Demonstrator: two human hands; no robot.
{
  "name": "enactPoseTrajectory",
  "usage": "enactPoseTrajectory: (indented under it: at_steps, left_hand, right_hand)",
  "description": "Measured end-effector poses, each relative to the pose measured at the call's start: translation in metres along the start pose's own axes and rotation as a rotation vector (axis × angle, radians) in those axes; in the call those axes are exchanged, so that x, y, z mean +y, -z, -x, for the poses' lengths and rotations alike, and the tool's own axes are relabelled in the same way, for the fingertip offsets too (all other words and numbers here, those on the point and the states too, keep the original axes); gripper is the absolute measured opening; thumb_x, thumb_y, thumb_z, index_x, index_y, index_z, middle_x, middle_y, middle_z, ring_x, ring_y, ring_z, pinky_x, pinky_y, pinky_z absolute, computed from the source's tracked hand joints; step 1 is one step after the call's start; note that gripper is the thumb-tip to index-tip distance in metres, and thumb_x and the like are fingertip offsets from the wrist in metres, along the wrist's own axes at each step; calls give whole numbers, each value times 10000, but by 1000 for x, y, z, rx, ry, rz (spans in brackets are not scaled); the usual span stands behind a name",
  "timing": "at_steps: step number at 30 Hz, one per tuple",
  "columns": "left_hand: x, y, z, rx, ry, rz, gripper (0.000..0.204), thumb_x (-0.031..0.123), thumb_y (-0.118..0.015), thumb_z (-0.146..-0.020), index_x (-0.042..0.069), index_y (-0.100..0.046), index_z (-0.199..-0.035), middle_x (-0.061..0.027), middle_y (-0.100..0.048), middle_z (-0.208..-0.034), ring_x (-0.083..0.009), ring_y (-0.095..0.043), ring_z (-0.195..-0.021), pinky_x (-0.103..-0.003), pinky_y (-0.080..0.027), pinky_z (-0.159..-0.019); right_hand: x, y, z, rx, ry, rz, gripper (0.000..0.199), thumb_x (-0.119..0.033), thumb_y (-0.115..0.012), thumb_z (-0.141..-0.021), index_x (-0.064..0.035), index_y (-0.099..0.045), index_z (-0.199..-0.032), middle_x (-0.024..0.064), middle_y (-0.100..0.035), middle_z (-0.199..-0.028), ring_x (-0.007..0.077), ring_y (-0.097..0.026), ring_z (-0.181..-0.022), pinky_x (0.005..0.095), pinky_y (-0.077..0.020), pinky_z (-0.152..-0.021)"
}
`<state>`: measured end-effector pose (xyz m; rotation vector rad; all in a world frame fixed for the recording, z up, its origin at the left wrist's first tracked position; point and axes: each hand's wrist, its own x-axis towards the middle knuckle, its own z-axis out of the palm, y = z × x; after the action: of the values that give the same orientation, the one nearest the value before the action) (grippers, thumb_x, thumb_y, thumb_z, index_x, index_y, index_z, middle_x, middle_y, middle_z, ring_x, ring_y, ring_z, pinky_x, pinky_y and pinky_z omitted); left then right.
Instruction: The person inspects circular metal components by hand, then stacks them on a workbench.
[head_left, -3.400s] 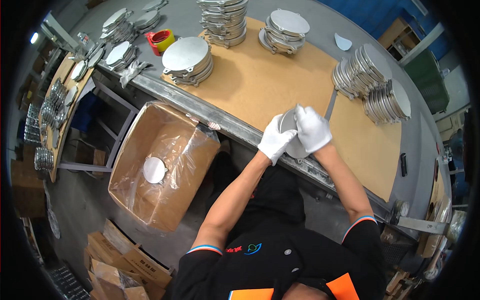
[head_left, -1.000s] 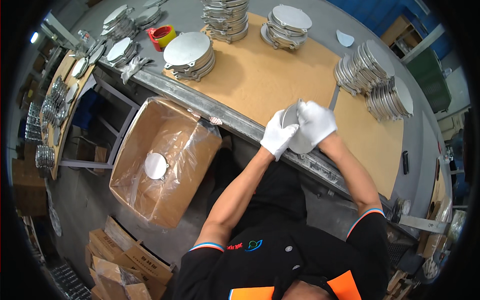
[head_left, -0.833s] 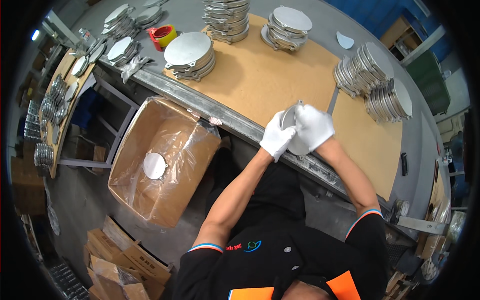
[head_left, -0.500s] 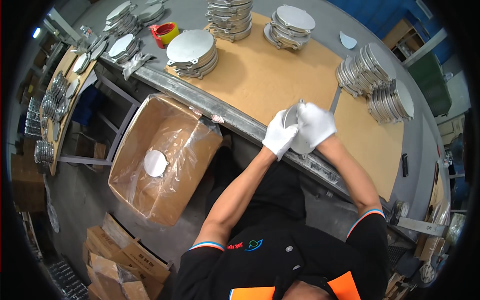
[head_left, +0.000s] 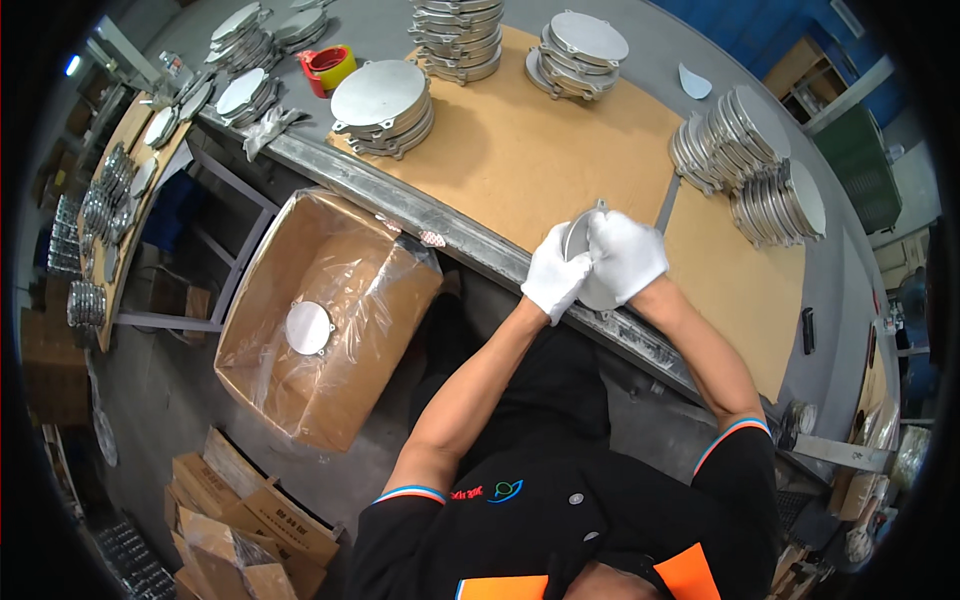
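Note:
At the table's near edge my two hands, in white gloves, meet at a round grey metal cover with small lugs on its rim. My left hand grips the cover's left side, the thumb lying over its face. Closed like a fist, my right hand rests over the cover's right part. Its fingertips are hidden, so whether it pinches the rim or some small thing cannot be made out. Part of the cover's lower edge shows between the gloves, beside the table rim.
Stacks of like covers stand on the brown sheet, at the far left and right. Below the table's left side is a plastic-lined carton with one cover inside. Tape rolls lie far left.
My right hand has shifted slightly toward me over the cover. My left hand keeps its grip, and the stacks and carton stay as they were.

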<state>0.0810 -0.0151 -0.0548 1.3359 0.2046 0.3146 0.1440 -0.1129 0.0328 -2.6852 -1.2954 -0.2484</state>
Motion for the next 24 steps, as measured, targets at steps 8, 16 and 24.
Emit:
enactPoseTrajectory:
  at_steps: [8,16,24]
  left_hand:
    - [2,-3,1,27,21,33,452,50,-617,-791,-34,-477,-1213,-113,-582,-1133,-163,-550,-1036,-282,-436,-898]
    - [3,-2,1,20,10,-12,451,50,-618,-793,-43,-475,-1210,-115,-587,-1127,-165,-551,-1032,-287,-436,-903]
    - [-4,-2,-3,46,29,-13,449,28,-613,-794,-39,-471,-1215,-117,-579,-1129,-170,-552,-1030,-290,-439,-905]
  right_hand:
    - [1,1,1,-16,16,-3,106,-145,-528,-770,-56,-579,-796,147,-617,-741,339,-633,-692,431,-516,-623]
    - [10,-4,-6,-23,-43,21,115,-166,-534,-775,-69,-587,-805,143,-622,-752,341,-633,-695,426,-519,-610]
    - [16,-13,-8,76,-19,-42,114,-157,-518,-798,-71,-585,-763,139,-618,-744,334,-630,-704,435,-512,-624]
